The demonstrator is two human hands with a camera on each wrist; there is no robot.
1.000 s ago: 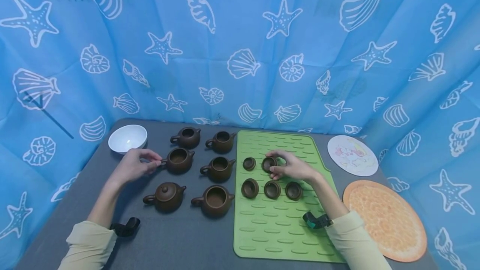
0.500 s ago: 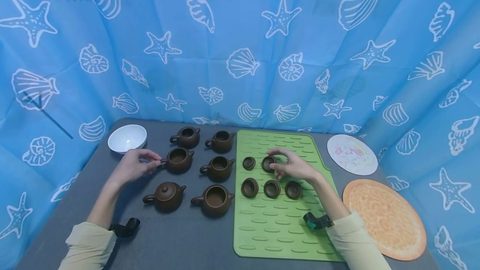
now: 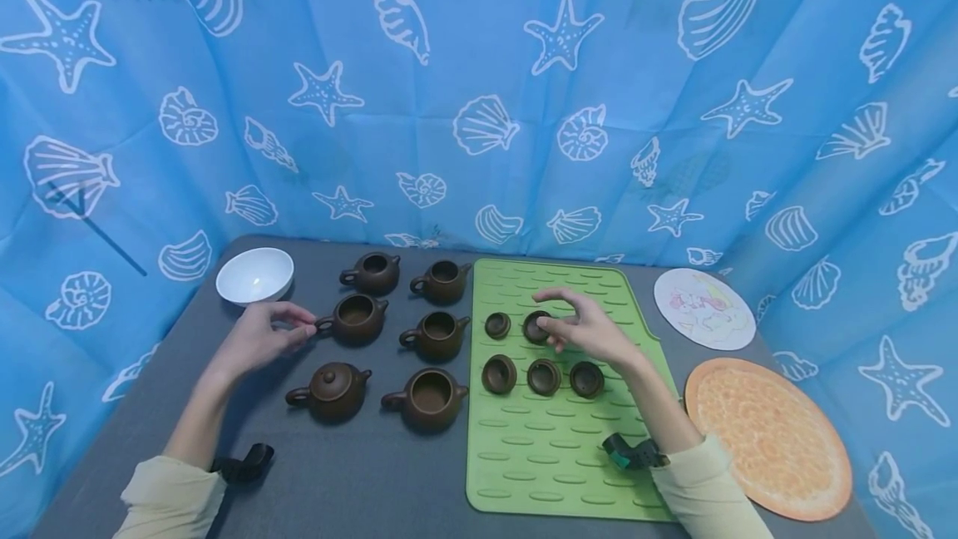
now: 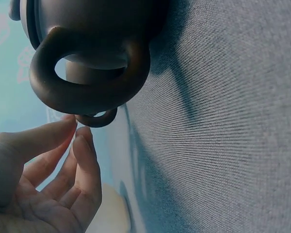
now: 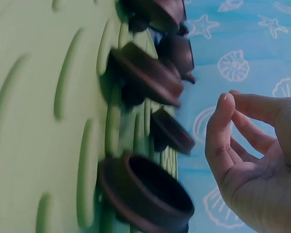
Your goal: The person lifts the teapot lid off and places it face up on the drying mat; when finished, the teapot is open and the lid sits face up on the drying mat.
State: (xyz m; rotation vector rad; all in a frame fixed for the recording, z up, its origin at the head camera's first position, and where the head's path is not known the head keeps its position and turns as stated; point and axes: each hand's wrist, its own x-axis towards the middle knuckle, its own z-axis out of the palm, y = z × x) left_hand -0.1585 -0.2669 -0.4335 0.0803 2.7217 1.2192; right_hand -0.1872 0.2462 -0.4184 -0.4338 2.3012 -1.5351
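Note:
In the head view my left hand (image 3: 262, 339) has its fingertips right at the handle of a lidless brown teapot (image 3: 358, 319). From the left wrist, the thumb and fingertips show close to that small handle (image 4: 104, 119), behind a nearer teapot (image 4: 94, 29). My right hand (image 3: 587, 329) hovers above the green mat (image 3: 546, 472), thumb and index finger apart in the head view and holding nothing. Below its fingers lies an upturned brown teapot lid (image 3: 535, 326), partly covered by the thumb. Several other upturned lids (image 5: 148, 194) lie on the mat around it.
A lidded teapot (image 3: 333, 392) stands nearest the left forearm, with several lidless teapots (image 3: 432, 400) beside and behind it. A white bowl (image 3: 255, 276) sits at the back left. To the right lie a round printed card (image 3: 703, 310) and a pizza-patterned round mat (image 3: 767, 439).
My right hand has lifted from the back lid, its fingers spreading, and the lid stays on the mat. The left hand has drawn back slightly leftward from the teapot handle.

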